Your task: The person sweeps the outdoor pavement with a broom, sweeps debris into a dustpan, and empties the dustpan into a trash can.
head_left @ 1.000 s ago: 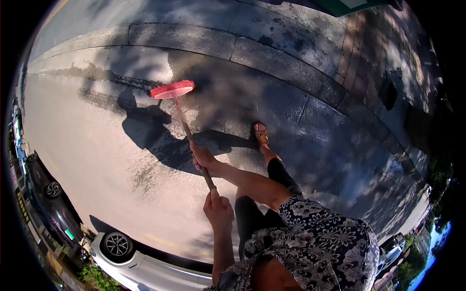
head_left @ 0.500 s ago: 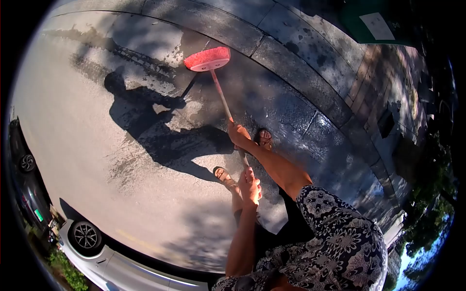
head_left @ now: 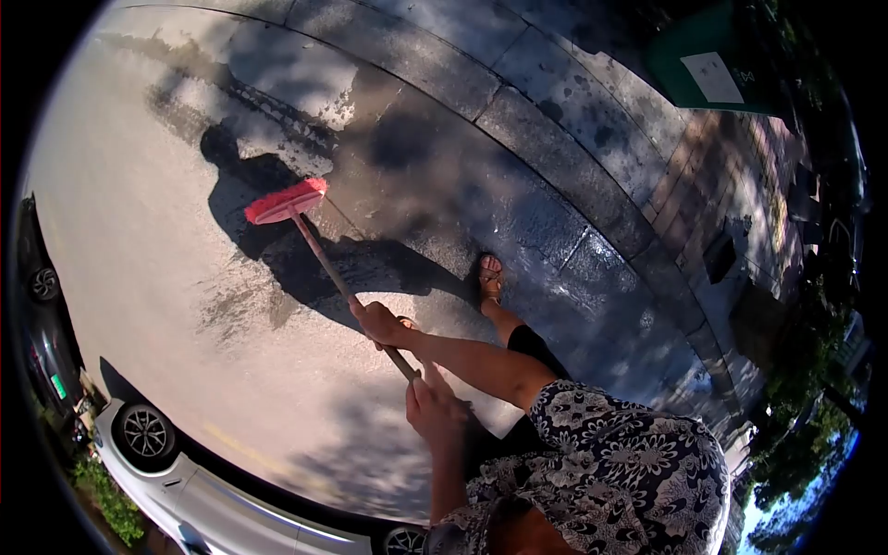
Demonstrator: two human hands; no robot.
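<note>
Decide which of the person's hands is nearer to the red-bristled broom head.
Right: the right hand wraps around the slim pinkish-brown handle, between the broom head and the left hand, which is farther, at the handle's end.

Hard sunlight casts my shadow (head_left: 277,254) toward ten; wet paving (head_left: 601,252) glares at three o'clock; my left hand (head_left: 437,412) looks blurred; edges bow.

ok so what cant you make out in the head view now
Head view:
- Broom handle: near end hidden by the left hand
- Left hand's grip: blurred
- Left foot: mostly hidden behind the right arm
- Green plate: too small to read
- Pale car: cut off by the bottom edge
</note>
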